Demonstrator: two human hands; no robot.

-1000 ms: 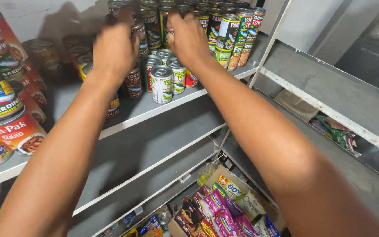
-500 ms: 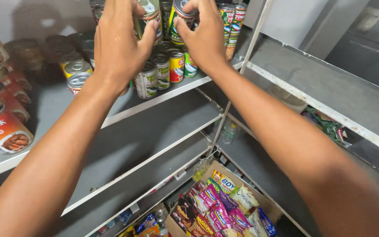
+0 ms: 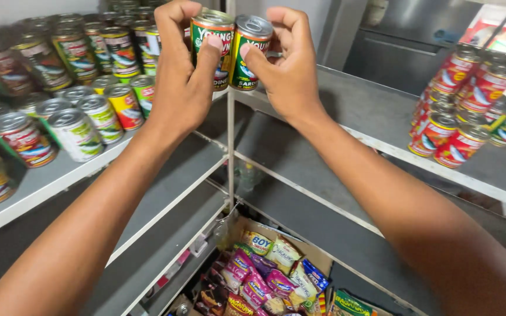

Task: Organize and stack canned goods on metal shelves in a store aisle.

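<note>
The left hand (image 3: 180,88) is closed around a green-labelled cylindrical metal tin (image 3: 212,41), thumb across the front of the label and fingers wrapped behind. The right hand (image 3: 285,73) grips a second tin with a green and yellow label and a silver pull-tab lid (image 3: 250,52) in the same way, thumb on the label and fingers curled over the far side. Both tins are held upright and side by side, touching or nearly so, up in the air in front of the vertical post (image 3: 230,146) where two grey metal shelf units meet.

These tins look rigid and fairly heavy for their size, with smooth paper or printed walls that could slip in a loose hold; a wrap around the middle of the body, as both hands have now, seems the surest grip, and the rims give the fingers an edge to catch on.

To the left, a grey shelf (image 3: 42,181) carries many more tins with green, yellow and red labels. To the right, another grey shelf (image 3: 382,117) holds a cluster of red-labelled tins (image 3: 458,111). Below, an open cardboard box (image 3: 317,257) is full of colourful snack packets (image 3: 259,281).
</note>
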